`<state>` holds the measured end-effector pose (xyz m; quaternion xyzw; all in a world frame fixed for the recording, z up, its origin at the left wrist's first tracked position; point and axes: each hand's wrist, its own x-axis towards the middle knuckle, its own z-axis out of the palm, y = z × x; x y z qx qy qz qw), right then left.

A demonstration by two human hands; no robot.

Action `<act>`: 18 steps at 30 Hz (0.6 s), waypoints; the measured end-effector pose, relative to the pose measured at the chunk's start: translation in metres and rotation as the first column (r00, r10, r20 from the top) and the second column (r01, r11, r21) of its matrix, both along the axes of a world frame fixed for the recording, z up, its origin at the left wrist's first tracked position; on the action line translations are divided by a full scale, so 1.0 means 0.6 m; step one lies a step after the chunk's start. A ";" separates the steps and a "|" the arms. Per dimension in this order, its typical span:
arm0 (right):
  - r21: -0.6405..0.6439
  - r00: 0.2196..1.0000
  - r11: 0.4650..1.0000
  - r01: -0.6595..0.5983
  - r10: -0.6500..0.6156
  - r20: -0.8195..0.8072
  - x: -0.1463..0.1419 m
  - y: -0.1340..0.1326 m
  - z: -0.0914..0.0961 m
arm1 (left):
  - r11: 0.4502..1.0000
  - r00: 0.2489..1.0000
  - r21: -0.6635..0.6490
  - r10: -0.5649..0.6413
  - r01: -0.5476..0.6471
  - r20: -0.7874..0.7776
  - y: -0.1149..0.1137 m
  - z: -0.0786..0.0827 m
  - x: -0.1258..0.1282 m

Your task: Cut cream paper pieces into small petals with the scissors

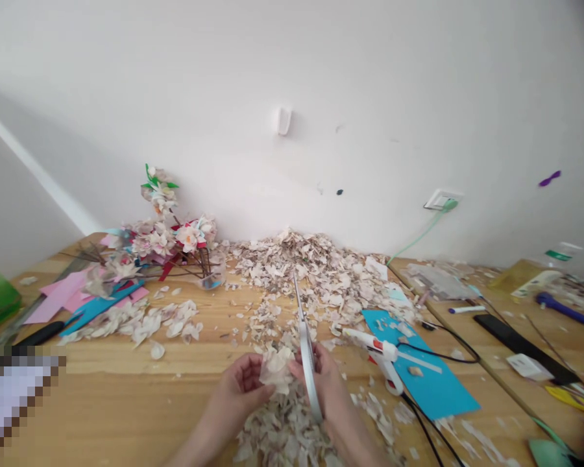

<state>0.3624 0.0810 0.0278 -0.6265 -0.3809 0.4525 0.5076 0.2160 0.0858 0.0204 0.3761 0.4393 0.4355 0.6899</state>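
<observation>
Between my two hands is a pale, thin petal-like piece (277,370), off-white and crinkled. My left hand (241,388) pinches its left side with thumb and fingers. In my right hand (324,377) is a pair of scissors (307,353) with light grey handles, its narrow blades pointing up and away from me. My right fingertips also touch the petal piece's right edge. Just below the hands lies a heap of similar pale petals (287,428). A larger pile of dried petals and scraps (302,259) spreads out beyond the scissors, against the wall.
At the left stand handmade flowers on twigs (160,237), beside pink paper (61,295) and a black-handled tool (39,335). To the right, a white glue gun (382,350) with a black cord rests on blue card (435,389). Farther right are a marker (467,309) and a bottle (525,275).
</observation>
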 end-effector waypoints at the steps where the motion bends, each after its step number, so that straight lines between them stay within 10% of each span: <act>1: -0.009 1.000 1.000 -0.009 0.009 -0.014 0.000 0.003 0.001 | 0.999 0.999 0.014 -0.029 0.030 -0.033 0.006 0.005 -0.002; 6: -0.018 1.000 1.000 -0.021 0.021 -0.023 0.011 0.026 0.003 | 0.987 0.963 0.094 -0.105 0.132 -0.247 0.063 0.026 -0.007; 13: -0.010 0.997 0.999 -0.036 0.037 0.070 0.049 0.030 0.006 | 0.945 0.806 0.327 0.196 -0.002 -0.559 0.203 0.021 -0.013; 18: -0.041 0.988 0.998 -0.045 0.050 0.149 0.078 0.010 0.002 | 0.871 0.642 0.425 0.182 0.245 -0.744 0.245 0.007 0.017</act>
